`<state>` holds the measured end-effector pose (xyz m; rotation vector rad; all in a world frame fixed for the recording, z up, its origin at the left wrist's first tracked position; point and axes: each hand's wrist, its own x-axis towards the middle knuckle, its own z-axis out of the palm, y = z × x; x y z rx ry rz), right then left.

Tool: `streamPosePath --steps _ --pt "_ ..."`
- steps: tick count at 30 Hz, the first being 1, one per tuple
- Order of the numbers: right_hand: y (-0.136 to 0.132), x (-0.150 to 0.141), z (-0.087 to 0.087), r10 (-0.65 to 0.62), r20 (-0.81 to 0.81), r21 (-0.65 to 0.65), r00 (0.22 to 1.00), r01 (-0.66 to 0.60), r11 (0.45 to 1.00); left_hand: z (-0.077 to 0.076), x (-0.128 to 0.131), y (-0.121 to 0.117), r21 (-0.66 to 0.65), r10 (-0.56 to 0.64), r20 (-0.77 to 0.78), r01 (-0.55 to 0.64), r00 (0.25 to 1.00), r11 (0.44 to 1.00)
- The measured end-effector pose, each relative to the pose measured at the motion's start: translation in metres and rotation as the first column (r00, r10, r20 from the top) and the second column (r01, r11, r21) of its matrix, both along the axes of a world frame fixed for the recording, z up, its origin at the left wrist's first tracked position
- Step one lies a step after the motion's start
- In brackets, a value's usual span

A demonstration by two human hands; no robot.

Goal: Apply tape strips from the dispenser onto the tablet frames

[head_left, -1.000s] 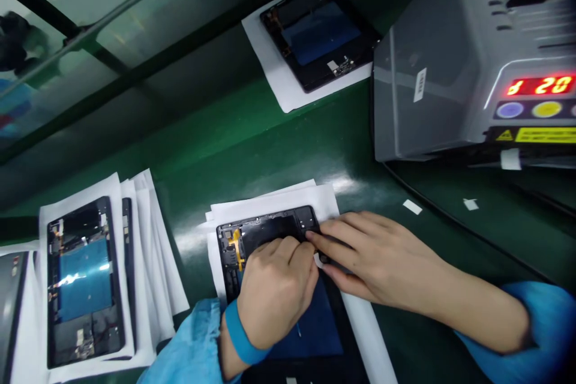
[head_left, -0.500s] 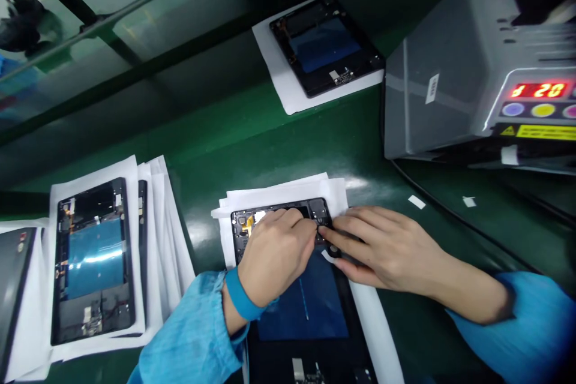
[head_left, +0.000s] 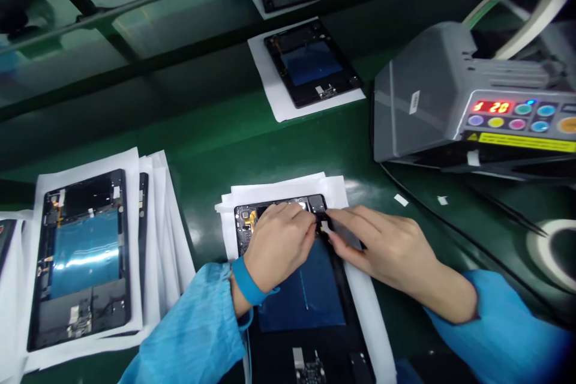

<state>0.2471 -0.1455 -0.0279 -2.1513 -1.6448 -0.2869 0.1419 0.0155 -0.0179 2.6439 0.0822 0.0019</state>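
An opened tablet (head_left: 301, 336) lies on white paper sheets (head_left: 373, 324) in front of me, with a blue battery panel and a circuit board showing. My left hand (head_left: 279, 246), with a blue wristband (head_left: 247, 282), rests over the upper part of the tablet. Its fingers are curled and pinched near the top right; whatever is between them is hidden. From the right, my right hand (head_left: 391, 249) reaches the tablet's upper right edge. A small piece of white tape (head_left: 326, 227) shows at its thumb and index finger, which close on it.
Left stands a stack of opened tablets (head_left: 85, 252) between paper sheets. Another tablet (head_left: 310, 63) lies on paper behind. At right are a grey tape dispenser (head_left: 423, 102) with a lit display, a cable (head_left: 432, 210), tweezers (head_left: 508, 207), a tape roll (head_left: 535, 252) and tape scraps (head_left: 401, 200).
The view has shifted, bringing more of the dispenser and the tape roll into sight. My right thumb and the tape piece have moved up towards the tablet's top right corner; the left hand stays there.
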Motion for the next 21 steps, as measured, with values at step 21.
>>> streamPosePath --steps 21 --pt "0.0070 0.0009 -0.0036 0.044 0.034 -0.068 0.998 -0.042 0.997 -0.0016 -0.0006 -0.0006 0.027 0.006 0.007 -0.006 1.000 1.000"
